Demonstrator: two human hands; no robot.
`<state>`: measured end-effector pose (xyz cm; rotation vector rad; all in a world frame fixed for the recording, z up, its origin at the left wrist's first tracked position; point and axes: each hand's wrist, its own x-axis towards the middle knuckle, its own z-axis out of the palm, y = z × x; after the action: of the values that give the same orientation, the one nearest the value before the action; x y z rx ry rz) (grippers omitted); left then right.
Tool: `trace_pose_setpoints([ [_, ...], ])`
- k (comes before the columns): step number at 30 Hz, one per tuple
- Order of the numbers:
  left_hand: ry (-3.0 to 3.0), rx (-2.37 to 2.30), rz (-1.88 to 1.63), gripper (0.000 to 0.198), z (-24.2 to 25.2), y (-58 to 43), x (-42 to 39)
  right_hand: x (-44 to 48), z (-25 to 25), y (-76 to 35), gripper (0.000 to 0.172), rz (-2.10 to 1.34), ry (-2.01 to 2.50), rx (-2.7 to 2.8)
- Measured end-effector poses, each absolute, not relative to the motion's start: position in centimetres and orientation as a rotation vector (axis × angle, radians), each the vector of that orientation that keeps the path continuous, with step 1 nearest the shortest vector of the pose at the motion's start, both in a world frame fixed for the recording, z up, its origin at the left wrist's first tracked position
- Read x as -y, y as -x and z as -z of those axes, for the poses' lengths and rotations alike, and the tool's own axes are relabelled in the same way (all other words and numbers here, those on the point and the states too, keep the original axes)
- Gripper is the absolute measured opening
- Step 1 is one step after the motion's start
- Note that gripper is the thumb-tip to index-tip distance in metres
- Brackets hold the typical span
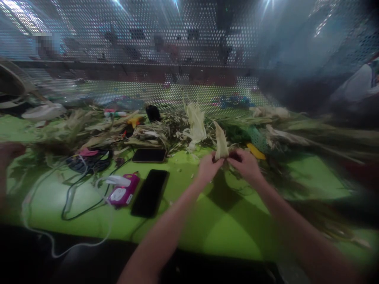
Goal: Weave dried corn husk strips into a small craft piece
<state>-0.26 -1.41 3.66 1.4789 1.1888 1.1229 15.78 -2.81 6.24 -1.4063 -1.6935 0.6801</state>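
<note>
A pale, dried leaf like a corn husk [221, 142] stands upright between my two hands, just above the green table [195, 228]. At its lower left edge, the fingers of my left hand [209, 167] pinch it. My right hand [244, 163] closes on its lower right side, with the fingertips partly hidden. Just behind and to the left is a bunch of pale, frayed husk strips [196, 124]. Small light scraps lie on the table near my left hand.
Two dark phones, one near [150, 193] and one farther [149, 155], lie left of my arms. Beside them are a purple power bank [124, 190] and loose cables [85, 244]. Dried leaves [296, 134] line a perforated metal screen [189, 47]. Another person's hand [12, 152] is at far left.
</note>
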Motion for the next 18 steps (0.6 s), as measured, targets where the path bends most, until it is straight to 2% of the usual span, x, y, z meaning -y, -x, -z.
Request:
trace_pose_setpoints([
  [8,-1.362,-1.11,-1.139,0.015,-3.9,-0.1,2.1,2.7,-6.8,-15.5,0.012,-0.87,1.441,1.577],
  [14,-1.221,-1.022,-1.061,0.022,-4.3,-0.5,2.6,2.1,-6.0,-15.9,0.017,-1.164,1.318,1.427],
  [18,-1.187,-1.007,-1.074,0.022,-4.3,-0.7,2.6,1.8,-5.5,-16.2,0.018,-1.231,1.225,1.408],
])
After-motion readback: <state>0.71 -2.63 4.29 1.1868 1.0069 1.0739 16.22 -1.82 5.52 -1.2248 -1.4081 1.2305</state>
